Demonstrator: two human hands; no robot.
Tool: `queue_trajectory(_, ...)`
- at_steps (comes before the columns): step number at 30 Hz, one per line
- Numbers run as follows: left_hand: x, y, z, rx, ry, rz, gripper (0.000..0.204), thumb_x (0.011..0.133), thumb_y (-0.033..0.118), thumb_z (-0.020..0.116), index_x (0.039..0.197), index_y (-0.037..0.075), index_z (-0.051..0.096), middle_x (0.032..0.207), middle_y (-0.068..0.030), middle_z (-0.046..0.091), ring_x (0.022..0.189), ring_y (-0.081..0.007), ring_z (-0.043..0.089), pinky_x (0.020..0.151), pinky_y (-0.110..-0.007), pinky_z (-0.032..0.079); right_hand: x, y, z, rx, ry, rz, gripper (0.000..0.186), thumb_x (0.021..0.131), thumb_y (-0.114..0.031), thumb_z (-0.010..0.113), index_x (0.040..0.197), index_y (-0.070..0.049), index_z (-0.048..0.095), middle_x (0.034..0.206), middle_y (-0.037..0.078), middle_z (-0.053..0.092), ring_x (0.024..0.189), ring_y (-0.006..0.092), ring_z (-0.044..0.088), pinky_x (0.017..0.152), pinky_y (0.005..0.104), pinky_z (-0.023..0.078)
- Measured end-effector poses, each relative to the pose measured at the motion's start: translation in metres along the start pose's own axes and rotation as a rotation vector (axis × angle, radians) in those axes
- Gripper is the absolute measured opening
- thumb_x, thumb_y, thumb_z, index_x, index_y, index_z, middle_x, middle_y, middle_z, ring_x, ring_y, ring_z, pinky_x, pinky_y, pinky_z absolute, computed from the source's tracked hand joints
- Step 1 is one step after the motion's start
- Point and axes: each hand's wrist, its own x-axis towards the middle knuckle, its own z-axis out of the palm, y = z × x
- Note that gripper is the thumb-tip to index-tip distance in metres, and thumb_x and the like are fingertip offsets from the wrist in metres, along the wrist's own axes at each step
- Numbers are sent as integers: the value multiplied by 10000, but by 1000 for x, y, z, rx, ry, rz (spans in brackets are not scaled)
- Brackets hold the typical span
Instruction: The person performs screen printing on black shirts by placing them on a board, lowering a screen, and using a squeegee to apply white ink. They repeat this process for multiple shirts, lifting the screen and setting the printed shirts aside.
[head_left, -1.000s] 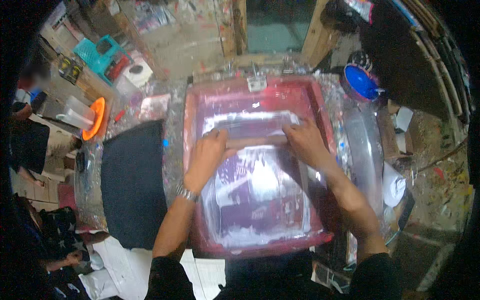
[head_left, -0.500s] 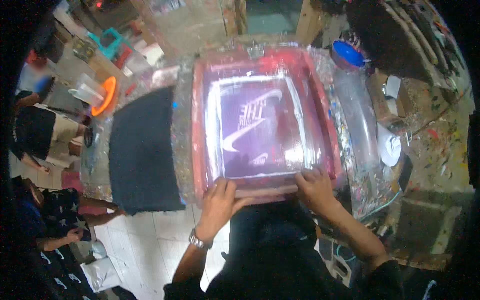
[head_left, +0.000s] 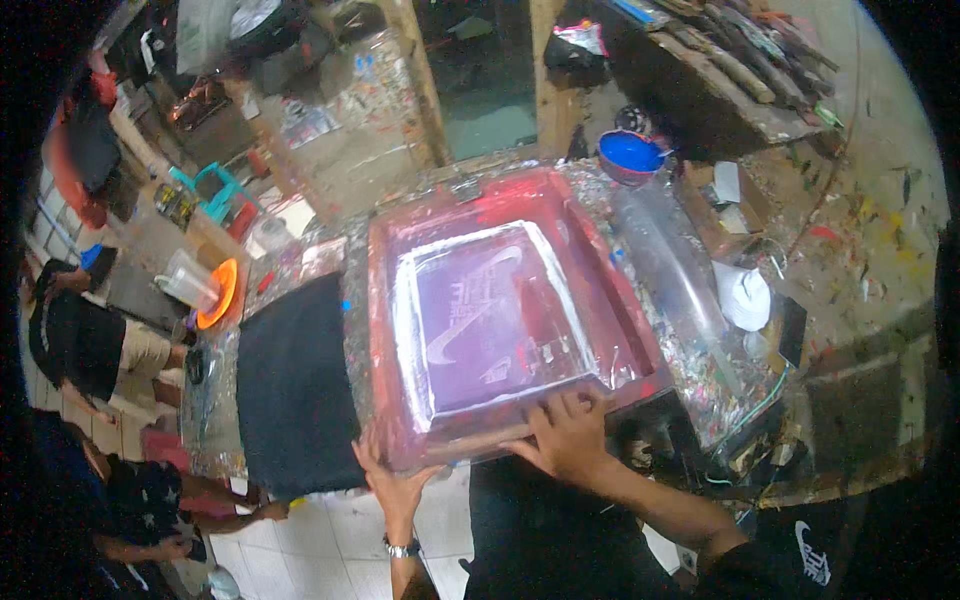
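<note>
Both hands grip the red screen frame (head_left: pixel 500 310) (near edge): left hand (head_left: pixel 392 482), right hand (head_left: pixel 565 435).

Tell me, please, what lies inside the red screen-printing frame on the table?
Inside the red frame a purple mesh panel shows, edged with white ink, bearing a pale printed design. The right hand rests on the squeegee at the near edge. What lies beneath the mesh is covered.

The printing screen (head_left: pixel 500 310) — a red rectangular frame with a purple mesh panel edged in white — lies flat just right of the black cloth (head_left: pixel 295 390); other packages or labels are too blurred to tell.
</note>
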Motion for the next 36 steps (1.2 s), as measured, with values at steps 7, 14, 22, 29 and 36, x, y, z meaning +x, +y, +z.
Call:
queue_trajectory(7, 16, 30, -5, -250, 96, -2, 1466, 402, 399, 996, 1548, 102, 131, 1486, -213, 413, 1361, -341, 438, 1135, -502, 408, 19, 3, -24, -30, 95, -25, 542, 728, -637, 712, 878, -119, 652, 825, 36, 547, 825, 221, 553, 853, 500, 375)
queue_trajectory(14, 41, 63, -22, -284, 400, 23, 1349, 495, 551, 952, 1513, 54, 220, 1473, -177, 412, 1375, -333, 411, 1159, -484, 355, 72, -7, -50, -34, 252, -83, 539, 781, -670, 647, 750, -135, 585, 730, 39, 514, 722, 219, 540, 772, 461, 373)
queue_trajectory(22, 136, 123, -20, -456, 725, 150, 589, 1005, 322, 563, 1433, -8, 327, 1442, -167, 408, 1342, -292, 415, 1139, -425, 317, 236, 16, -115, -124, 484, -272, 653, 728, -752, 685, 652, -120, 539, 608, 51, 513, 558, 238, 540, 582, 424, 383)
queue_trajectory(29, 217, 69, 48, 128, 57, 312, 246, 930, 79, 607, 1151, -27, 596, 1168, -223, 602, 1097, -395, 593, 954, -440, 478, 370, 31, -188, -367, 80, -223, 520, 954, -552, 492, 1166, -114, 674, 979, 223, 692, 922, 387, 685, 830, 455, 531)
queue_trajectory(36, 373, 13, 136, 617, -333, 223, 268, 891, 93, 626, 1142, -1, 631, 1147, -242, 624, 975, -444, 629, 843, -505, 519, 466, 74, -168, -441, 303, -808, 361, 1027, -320, 456, 1356, -254, 589, 1120, 198, 684, 955, 343, 697, 820, 407, 546)
